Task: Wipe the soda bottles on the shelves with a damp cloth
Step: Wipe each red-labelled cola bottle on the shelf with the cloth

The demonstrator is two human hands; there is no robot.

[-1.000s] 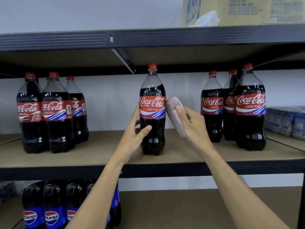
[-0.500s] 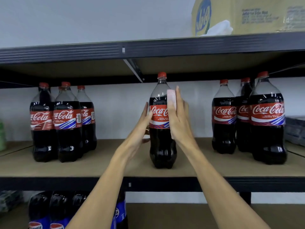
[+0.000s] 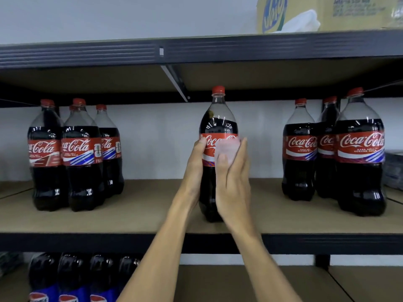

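While under right hand [image 3: 232, 182], cloth [image 3: 227, 147] half-hidden.

I brought the right grip [image 3: 232, 177] in from beside the bottle [image 3: 218, 118]. The pink cloth [image 3: 227, 147] went from clear of it to its right side, then round onto the front of the red label [image 3: 210, 141]. My left grip [image 3: 195, 168] slid up from below the label to its left edge.
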